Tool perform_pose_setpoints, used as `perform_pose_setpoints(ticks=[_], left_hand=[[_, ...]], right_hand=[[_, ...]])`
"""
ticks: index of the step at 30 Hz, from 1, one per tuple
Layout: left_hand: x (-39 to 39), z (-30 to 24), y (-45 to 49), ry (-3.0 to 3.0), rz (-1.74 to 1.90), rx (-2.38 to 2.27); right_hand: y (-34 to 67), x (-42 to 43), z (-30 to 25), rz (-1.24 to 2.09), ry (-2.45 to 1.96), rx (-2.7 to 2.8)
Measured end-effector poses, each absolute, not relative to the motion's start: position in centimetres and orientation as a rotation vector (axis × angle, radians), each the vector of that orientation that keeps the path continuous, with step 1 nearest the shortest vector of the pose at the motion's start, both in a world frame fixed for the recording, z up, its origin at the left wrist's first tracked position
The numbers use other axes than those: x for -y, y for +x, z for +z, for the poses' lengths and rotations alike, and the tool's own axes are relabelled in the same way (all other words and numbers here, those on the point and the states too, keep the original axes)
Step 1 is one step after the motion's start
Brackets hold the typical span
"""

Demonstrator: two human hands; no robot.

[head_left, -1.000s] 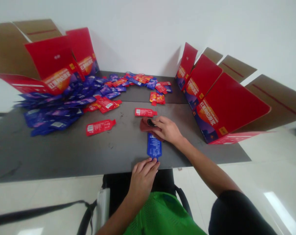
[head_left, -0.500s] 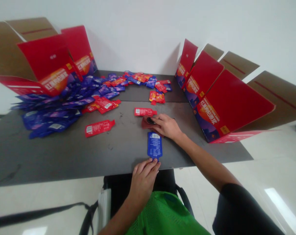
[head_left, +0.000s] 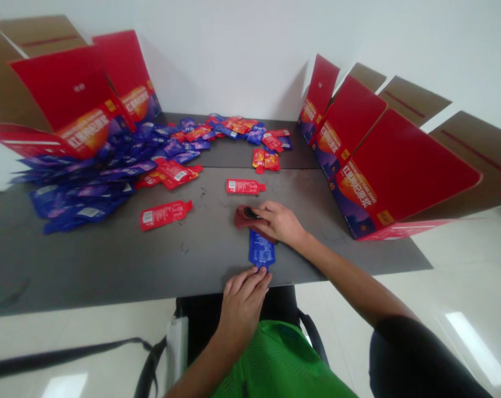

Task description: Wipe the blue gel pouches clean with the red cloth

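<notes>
A blue pouch [head_left: 261,251] lies face down near the table's front edge, its narrow neck toward me. My left hand [head_left: 246,293] rests its outstretched fingertips on that neck, pressing it to the table. My right hand [head_left: 277,221] grips a reddish-brown cloth [head_left: 242,219] together with a small black item [head_left: 249,212] whose kind I cannot make out. The cloth covers the pouch's far end. Just beyond it lies a red pouch [head_left: 245,187]. Another red pouch [head_left: 166,215] is off to the left.
Open red cartons [head_left: 411,166] stand along the right side of the grey table [head_left: 209,243]. More open cartons [head_left: 63,83] are at the left, beside a large heap of blue pouches [head_left: 84,193]. Mixed red and blue pouches [head_left: 233,126] line the back by the wall.
My right hand has moved the cloth toward me, onto the far end of the blue pouch. My left hand stays on the neck. The view has shifted slightly.
</notes>
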State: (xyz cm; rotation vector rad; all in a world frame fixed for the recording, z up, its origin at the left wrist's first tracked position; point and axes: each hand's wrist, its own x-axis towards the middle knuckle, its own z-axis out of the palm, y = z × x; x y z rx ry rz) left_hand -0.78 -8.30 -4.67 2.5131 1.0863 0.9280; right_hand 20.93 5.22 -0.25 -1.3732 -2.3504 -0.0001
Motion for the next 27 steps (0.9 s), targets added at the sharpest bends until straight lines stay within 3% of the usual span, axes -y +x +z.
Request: perform_pose_setpoints(ticks=[8,21,27], left_hand=[[7.3,-1.9,-0.8,2.5,0.825,-1.065],[3.5,-0.9,5.5,2.422,0.617,-1.681],[1.9,3.5,5.5,2.415,0.21,-1.603]], right_hand=[[24.0,-7.5,2.5,-0.175,-1.452,1.942],[28.0,-7.6,1.8,-0.213,-1.303,1.601],[28.3,-7.5,1.8,-0.206,-1.334,1.589]])
